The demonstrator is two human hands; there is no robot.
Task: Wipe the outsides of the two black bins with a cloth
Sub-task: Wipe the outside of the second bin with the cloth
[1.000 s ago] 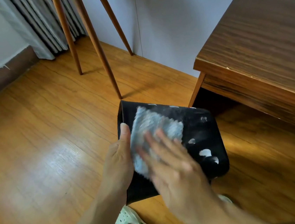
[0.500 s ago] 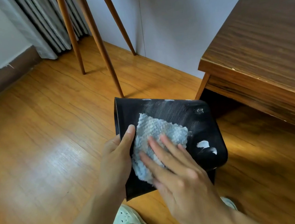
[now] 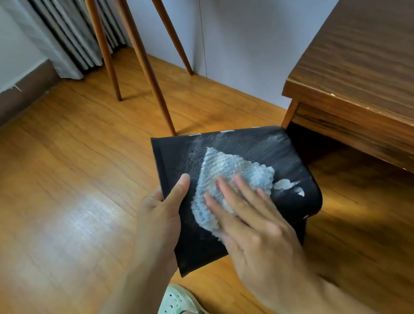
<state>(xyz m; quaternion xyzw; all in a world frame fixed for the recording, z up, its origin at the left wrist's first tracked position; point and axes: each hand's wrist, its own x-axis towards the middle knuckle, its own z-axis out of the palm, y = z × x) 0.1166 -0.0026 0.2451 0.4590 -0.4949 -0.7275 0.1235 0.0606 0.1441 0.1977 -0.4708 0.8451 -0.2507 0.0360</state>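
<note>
Black bin (image 3: 229,154) on its side above wooden floor (image 3: 62,186), left grip (image 3: 159,214) clasping its edge, right grip (image 3: 255,231) flat-fingered, pressing pale cloth (image 3: 231,174) against its upper face.

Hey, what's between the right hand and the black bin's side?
In the head view, a pale blue cloth lies between the right hand and the black bin, pressed flat under straight fingers.

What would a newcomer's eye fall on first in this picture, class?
First, the pale blue cloth pressed flat by the right hand against the black bin at the centre, while the left hand grips the bin's left edge. Next, white smears beside the cloth, and the wooden table at right.
</note>
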